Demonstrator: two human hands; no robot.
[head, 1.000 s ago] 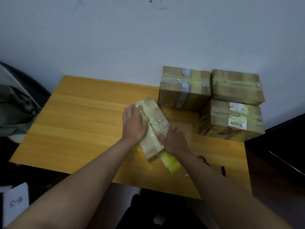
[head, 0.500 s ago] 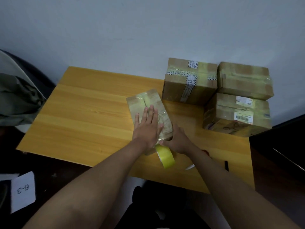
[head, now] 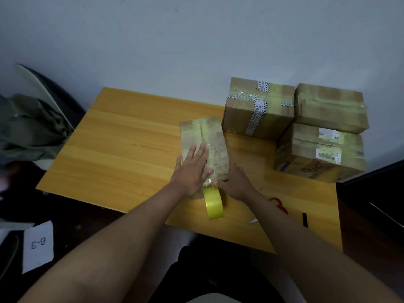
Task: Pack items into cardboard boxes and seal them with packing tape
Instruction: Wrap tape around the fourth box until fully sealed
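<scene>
A small cardboard box [head: 205, 132] wrapped in yellowish tape lies lengthwise on the wooden table [head: 122, 149]. My left hand [head: 192, 169] presses flat on its top near end, fingers straight. At the box's near right corner, my right hand [head: 235, 183] grips the box, its thumb on the tape strip. A yellow tape roll [head: 214, 202] stands on edge at the box's near end, between my wrists, still joined to the box by its strip.
Three taped boxes stand at the back right: one [head: 258, 108] beside a stack of two [head: 328, 106] [head: 317, 154]. Red-handled scissors [head: 278, 205] and a black pen [head: 305, 219] lie near the right front edge. A chair with green cloth [head: 28, 125] stands left.
My left hand moved from the box's left side onto its top and flattened. My right hand let go of the tape roll, which now stands at the box's near end.
</scene>
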